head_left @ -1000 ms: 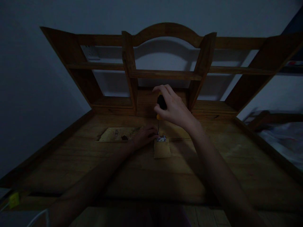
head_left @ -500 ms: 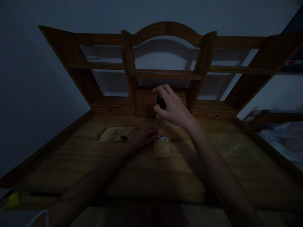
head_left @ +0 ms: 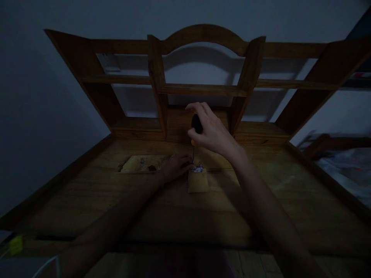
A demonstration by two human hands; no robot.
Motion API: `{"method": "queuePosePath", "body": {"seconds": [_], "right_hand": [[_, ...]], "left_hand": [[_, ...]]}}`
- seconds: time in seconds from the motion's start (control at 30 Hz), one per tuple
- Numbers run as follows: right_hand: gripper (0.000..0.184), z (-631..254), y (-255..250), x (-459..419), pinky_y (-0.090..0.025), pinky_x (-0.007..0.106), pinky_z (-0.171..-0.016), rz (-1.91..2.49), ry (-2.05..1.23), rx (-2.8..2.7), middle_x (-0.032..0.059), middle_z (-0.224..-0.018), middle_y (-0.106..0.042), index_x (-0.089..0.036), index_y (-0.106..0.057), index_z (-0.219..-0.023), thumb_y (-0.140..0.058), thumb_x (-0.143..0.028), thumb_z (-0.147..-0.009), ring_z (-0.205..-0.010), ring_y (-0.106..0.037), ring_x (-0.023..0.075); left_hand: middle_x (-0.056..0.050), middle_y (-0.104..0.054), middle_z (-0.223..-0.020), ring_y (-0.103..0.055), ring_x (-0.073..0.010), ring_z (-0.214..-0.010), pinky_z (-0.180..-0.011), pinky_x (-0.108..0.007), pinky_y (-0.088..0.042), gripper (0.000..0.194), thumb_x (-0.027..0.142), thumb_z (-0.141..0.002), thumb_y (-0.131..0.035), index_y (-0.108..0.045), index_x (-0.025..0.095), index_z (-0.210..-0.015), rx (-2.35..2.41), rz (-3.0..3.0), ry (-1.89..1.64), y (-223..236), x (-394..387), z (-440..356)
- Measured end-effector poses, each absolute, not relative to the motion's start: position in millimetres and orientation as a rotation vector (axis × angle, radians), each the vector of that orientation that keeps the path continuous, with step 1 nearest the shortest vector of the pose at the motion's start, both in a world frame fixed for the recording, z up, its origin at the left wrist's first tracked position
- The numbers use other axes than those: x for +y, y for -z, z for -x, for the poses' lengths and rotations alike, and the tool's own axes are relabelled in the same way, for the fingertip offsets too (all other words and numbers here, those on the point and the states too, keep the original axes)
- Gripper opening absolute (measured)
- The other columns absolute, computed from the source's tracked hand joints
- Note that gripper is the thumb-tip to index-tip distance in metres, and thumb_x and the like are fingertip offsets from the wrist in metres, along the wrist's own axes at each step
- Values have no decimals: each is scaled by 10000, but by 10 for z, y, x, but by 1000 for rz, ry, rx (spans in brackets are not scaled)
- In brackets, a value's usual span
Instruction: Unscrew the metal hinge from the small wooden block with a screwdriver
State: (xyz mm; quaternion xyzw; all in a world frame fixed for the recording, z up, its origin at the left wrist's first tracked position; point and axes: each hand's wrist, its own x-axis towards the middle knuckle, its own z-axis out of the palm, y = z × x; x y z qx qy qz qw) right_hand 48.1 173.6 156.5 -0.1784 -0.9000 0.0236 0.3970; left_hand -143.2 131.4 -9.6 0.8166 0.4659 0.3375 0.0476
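In my right hand (head_left: 213,133) is a screwdriver (head_left: 197,124) with a black and yellow handle. It stands nearly upright, and its thin shaft points down to the left end of a small metal hinge (head_left: 197,168). The hinge lies along the far edge of a small square wooden piece (head_left: 198,183) on the desktop (head_left: 174,216). My left hand (head_left: 176,167) rests low on the wood, its fingers drawn together at the hinge's left end beside the screwdriver's tip. Whatever sits between those fingertips is too small and dark to make out.
A longer pale wooden strip (head_left: 139,163) with rough, dark-stained patches lies left of my left hand. Behind rises a wooden shelf unit (head_left: 203,90) against the wall. Raised side boards (head_left: 324,177) edge the desktop. Something yellow (head_left: 16,245) sits at the lower left.
The screwdriver's handle appears slightly turned within my right hand, showing more black. Both hands stay in nearly the same place, and the hinge and wooden piece remain put.
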Motion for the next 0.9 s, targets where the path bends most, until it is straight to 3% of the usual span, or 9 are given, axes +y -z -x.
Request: {"method": "queuePosePath", "body": {"seconds": [0.1, 0.27, 0.33, 0.57, 0.77, 0.9], "right_hand": [[516, -482, -1569, 1739, -449, 411, -1013, 453, -62, -2270, 123, -1351, -475, -176, -434, -1366, -507, -164, -855, -1223, -511, 274], [372, -479, -1549, 1802, -444, 413, -1029, 476, -56, -2240, 101, -1233, -538, -177, -474, -1284, -558, -293, -941, -1126, -556, 246], [354, -478, -1543, 1812, -443, 409, -1029, 482, -48, -2242, 96, -1227, -543, -179, -479, -1275, -554, -272, -942, -1132, -554, 244], [438, -469, -1551, 1755, -450, 410, -1000, 524, -50, -2263, 96, -1271, -521, -187, -479, -1313, -511, -179, -875, -1135, -556, 253], [404, -473, -1536, 1777, -455, 420, -959, 538, -22, -2285, 91, -1258, -537, -212, -466, -1335, -536, -313, -950, -1123, -557, 265], [447, -477, -1548, 1769, -448, 407, -963, 498, -59, -2275, 96, -1286, -526, -204, -446, -1348, -527, -223, -909, -1128, -551, 254]], "left_hand": [[-58, -629, -1055, -606, -172, -974, -872, -298, -485, 255, 410, -976, -585, -677, 173, -953, 1424, -2482, -1008, 73, 1308, 1423], [-48, -628, -1077, -601, -169, -1003, -900, -296, -476, 251, 409, -979, -581, -668, 177, -940, 1432, -2499, -988, 69, 1308, 1426], [-47, -623, -1071, -599, -164, -993, -896, -292, -477, 253, 409, -980, -579, -666, 175, -941, 1428, -2498, -994, 79, 1311, 1430], [-58, -617, -1060, -595, -174, -968, -859, -299, -481, 253, 406, -982, -575, -656, 170, -948, 1430, -2473, -1006, 83, 1303, 1427], [-56, -615, -1057, -589, -169, -950, -858, -306, -476, 230, 383, -981, -575, -636, 165, -943, 1407, -2490, -1009, 41, 1287, 1410], [-54, -614, -1060, -590, -174, -958, -871, -320, -473, 194, 350, -983, -561, -631, 172, -953, 1409, -2500, -1002, 37, 1282, 1408]]}}
